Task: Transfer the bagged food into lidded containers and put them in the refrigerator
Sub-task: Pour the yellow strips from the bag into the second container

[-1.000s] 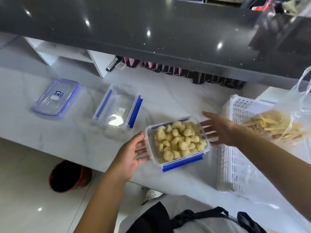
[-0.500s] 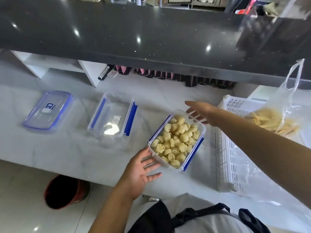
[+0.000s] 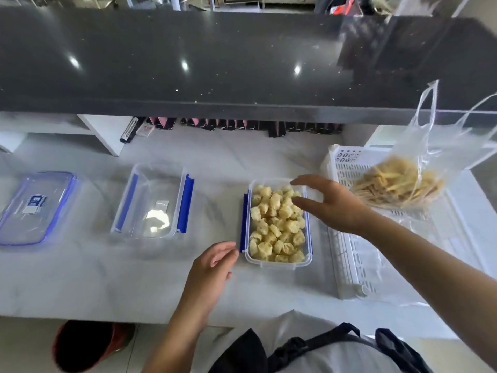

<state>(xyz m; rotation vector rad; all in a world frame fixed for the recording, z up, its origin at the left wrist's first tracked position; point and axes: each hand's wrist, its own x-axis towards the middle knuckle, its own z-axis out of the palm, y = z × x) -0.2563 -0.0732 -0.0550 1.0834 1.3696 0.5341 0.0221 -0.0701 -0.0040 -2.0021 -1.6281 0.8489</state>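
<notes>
My left hand: fingers loose and a bit bent, holding nothing, right by the near left corner of the full box, I think to keep it from sliding
My right hand: fingers straight and apart, holding nothing, spread over the far right side of the box; I cannot tell if it touches
Full box: on the white counter between my two hands, so each hand can reach a side
Food balls: piled to the top of the box; I cannot tell if a clear lid is on them
Blue clip: on the box's left side, close to my left fingers
Empty box: to the left, open, I think ready for more food
Lid: lying flat at the far left
Bag of yellow sticks: in the white basket on the right, not tipped out yet
</notes>
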